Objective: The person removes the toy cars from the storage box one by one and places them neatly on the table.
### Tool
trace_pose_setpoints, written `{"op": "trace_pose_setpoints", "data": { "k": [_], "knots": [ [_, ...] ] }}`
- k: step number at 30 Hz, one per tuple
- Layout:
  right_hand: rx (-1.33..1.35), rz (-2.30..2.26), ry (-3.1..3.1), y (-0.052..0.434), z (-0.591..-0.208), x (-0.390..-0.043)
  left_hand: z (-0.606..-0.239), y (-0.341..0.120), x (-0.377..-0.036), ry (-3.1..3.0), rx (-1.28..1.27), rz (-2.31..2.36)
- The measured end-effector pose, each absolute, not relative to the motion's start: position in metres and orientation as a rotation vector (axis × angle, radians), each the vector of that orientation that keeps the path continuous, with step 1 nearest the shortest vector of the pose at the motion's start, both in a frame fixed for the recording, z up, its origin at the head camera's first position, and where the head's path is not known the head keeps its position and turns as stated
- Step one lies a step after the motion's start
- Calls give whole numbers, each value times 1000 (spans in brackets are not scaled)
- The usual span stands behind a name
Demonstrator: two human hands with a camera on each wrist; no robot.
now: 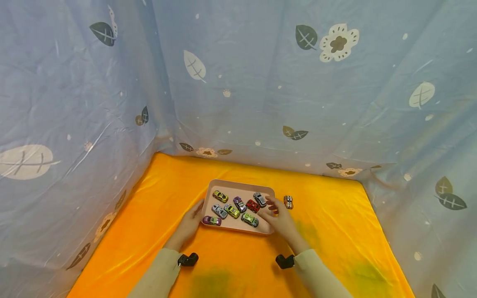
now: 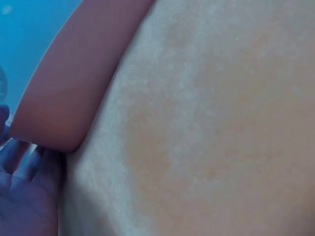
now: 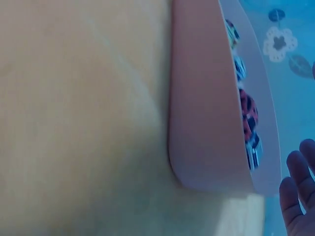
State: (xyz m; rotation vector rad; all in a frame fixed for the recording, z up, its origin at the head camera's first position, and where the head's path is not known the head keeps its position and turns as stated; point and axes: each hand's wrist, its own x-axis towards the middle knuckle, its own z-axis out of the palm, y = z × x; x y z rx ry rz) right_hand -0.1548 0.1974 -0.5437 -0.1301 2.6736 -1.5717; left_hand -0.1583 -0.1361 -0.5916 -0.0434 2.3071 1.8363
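A shallow pink tray (image 1: 238, 191) lies on the cloth with several toy cars in it. My left hand (image 1: 191, 219) is at the tray's left side, its fingers against the outer wall. Over the right edge reaches my right hand (image 1: 277, 215), fingers spread and holding nothing. Nearest to those fingers are a silver car (image 1: 259, 199) and a red car (image 1: 253, 205). A green car (image 1: 250, 219) lies toward the front wall, and a purple car (image 1: 211, 220) sits in the front left corner. In the left wrist view, the tray corner hides some left fingertips.
One orange car (image 1: 288, 202) stands on the cloth outside the tray, beyond my right hand. Yellow-orange cloth (image 1: 171, 178) covers the surface. Pale blue curtains (image 1: 238, 116) with leaf and flower prints rise at the back and both sides.
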Motion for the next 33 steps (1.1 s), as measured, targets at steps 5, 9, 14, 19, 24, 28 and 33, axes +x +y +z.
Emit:
{"op": "trace_pose_setpoints", "data": {
  "k": [5, 9, 14, 19, 24, 28, 33],
  "knots": [
    [-236, -1547, 2641, 183, -551, -157, -592, -135, -163, 2214, -31, 1923],
    [-321, -1516, 2638, 174, -558, -161, -593, -136, -166, 2133, -49, 1967],
    [-338, -1473, 2625, 168, -565, -163, -594, -136, -166, 2095, -33, 1972],
    [-336, -1450, 2639, 165, -570, -162, -596, -138, -164, 2082, -63, 1977],
    [-338, -1414, 2677, 164, -576, -160, -599, -139, -162, 2080, -91, 1965],
    [-317, -1290, 2803, 164, -580, -159, -599, -138, -161, 2100, -87, 1937],
    [-312, -1155, 2917, 163, -582, -160, -598, -138, -161, 2145, -74, 1914]
  ]
}}
